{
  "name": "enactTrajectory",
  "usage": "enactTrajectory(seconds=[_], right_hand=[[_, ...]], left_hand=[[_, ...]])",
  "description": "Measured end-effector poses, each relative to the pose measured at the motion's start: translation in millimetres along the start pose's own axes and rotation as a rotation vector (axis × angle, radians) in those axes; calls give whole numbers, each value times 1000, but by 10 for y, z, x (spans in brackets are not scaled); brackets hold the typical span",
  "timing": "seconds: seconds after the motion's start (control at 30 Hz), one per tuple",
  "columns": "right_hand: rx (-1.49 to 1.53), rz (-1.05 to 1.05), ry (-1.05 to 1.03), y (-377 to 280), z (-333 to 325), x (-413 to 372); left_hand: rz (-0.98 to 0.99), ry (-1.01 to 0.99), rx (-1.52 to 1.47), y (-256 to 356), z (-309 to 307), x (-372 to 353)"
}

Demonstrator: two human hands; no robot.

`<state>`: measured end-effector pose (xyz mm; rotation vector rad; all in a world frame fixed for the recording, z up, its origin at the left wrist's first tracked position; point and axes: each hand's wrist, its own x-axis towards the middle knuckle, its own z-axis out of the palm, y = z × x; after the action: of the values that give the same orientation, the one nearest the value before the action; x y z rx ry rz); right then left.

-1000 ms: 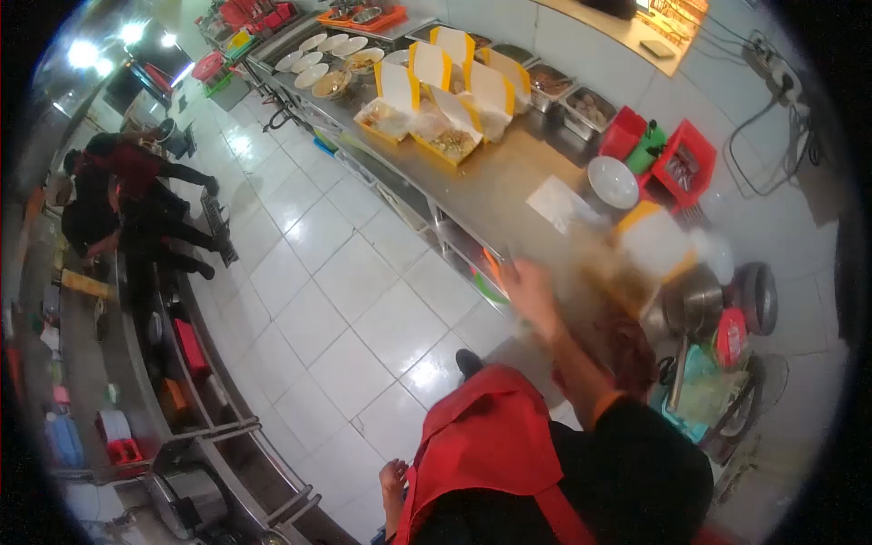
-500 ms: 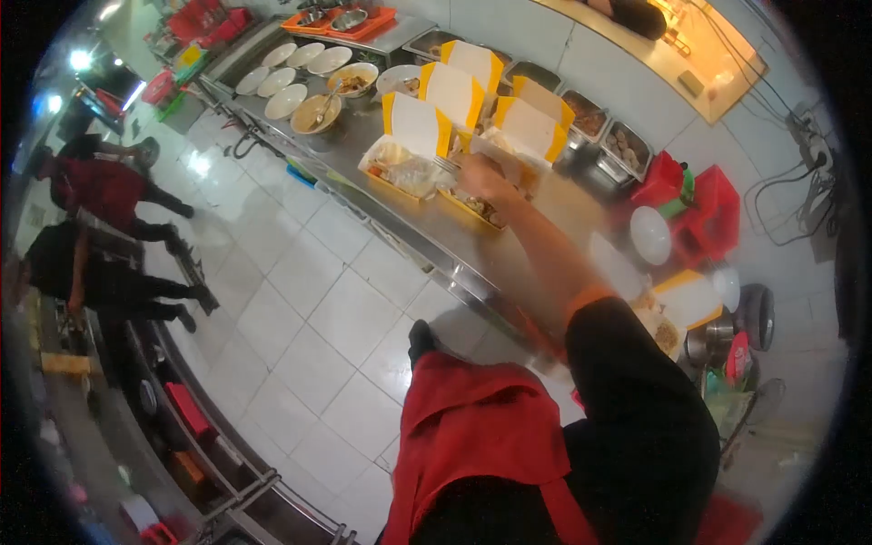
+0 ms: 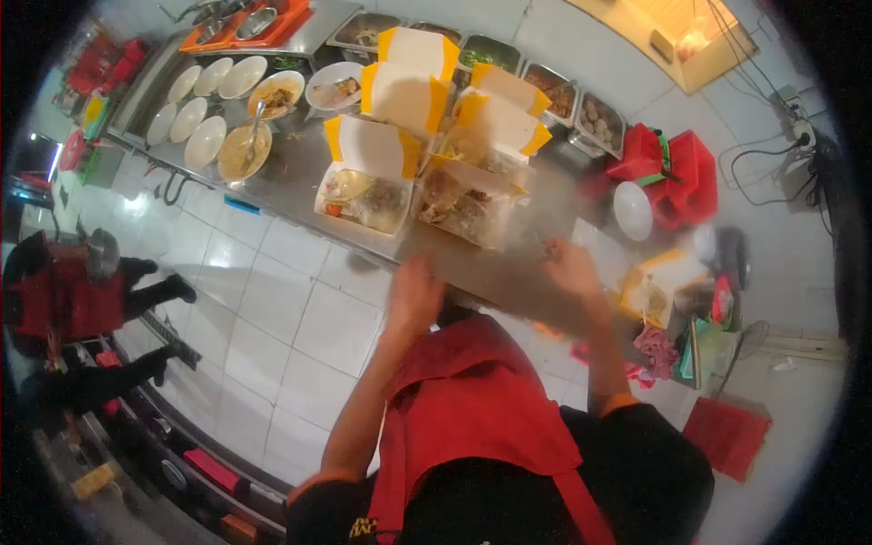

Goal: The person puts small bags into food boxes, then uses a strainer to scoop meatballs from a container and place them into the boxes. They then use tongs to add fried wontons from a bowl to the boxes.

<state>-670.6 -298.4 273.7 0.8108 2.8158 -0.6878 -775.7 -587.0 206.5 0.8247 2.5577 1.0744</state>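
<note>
Left hand (image 3: 413,292) empty, fingers loosely apart, at counter (image 3: 495,265) edge. Right hand (image 3: 570,268) blurred, grip unclear. Open takeaway box (image 3: 459,213) at one o'clock of left hand. Likely light, flimsy, spill-prone, so support base from both sides.

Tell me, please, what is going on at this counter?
A person in a red apron stands at the steel counter. The left hand and right hand hover at its near edge, in front of open takeaway boxes filled with food. Whether either hand holds anything is too blurred to tell.
</note>
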Motion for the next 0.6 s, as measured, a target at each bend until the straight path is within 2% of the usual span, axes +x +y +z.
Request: enactTrajectory(seconds=[0.03, 0.1, 0.17, 0.23, 0.3, 0.37, 0.43, 0.5, 0.6], right_hand=[[78, 97, -5, 40, -2, -77], [140, 71, 60, 219, 102, -200], [206, 39, 134, 355, 124, -280], [271, 156, 114, 416, 140, -247], [285, 151, 135, 548, 217, -159], [306, 118, 150, 603, 186, -11], [407, 163, 141, 476, 64, 72], [457, 131, 93, 623, 162, 189], [475, 60, 78, 716, 175, 362]], left_hand=[[-6, -201, 69, 285, 74, 356], [277, 19, 207, 398, 752, 567], [284, -35, 281, 756, 819, 536], [293, -88, 365, 998, 711, 585], [130, -367, 29, 1006, 464, 593], [-174, -343, -205, 811, 44, 720], [-277, 104, -95, 260, -256, 813], [-283, 467, 257, -172, -545, 972], [-364, 519, 361, -665, -673, 1225]])
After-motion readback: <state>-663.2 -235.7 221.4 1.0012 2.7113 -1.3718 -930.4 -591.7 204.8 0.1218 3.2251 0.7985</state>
